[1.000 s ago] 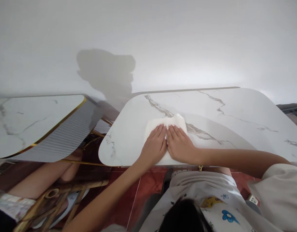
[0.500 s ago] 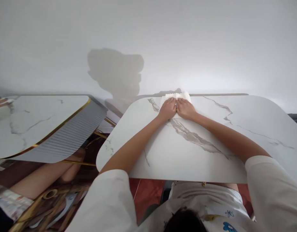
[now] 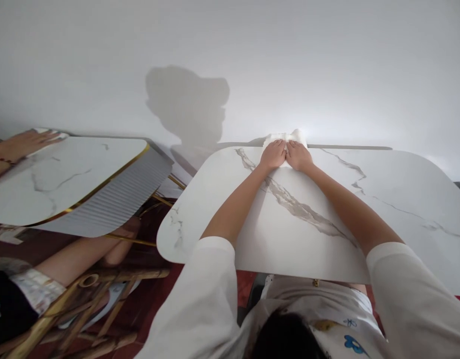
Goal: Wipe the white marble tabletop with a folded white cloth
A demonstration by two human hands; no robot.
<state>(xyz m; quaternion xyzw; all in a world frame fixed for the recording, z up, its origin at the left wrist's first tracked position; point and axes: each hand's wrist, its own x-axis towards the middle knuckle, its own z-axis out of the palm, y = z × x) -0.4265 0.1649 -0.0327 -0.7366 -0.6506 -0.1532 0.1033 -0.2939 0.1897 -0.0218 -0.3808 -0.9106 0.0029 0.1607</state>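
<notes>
Cloth point(image 3: 297, 135) is being pressed at the tabletop's point(image 3: 297, 249) far edge by left hand point(image 3: 274, 154) and right hand point(image 3: 299, 155), both close together. Imo it's being handled best when pressure's being spread evenly and bunching's being avoided.

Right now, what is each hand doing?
Left hand: laid flat on the white cloth, at the table's far edge.
Right hand: also flat on it, beside the left.

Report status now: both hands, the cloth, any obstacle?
Left hand and right hand flat on white cloth. Cloth at tabletop's far edge. Wall directly beyond.
</notes>
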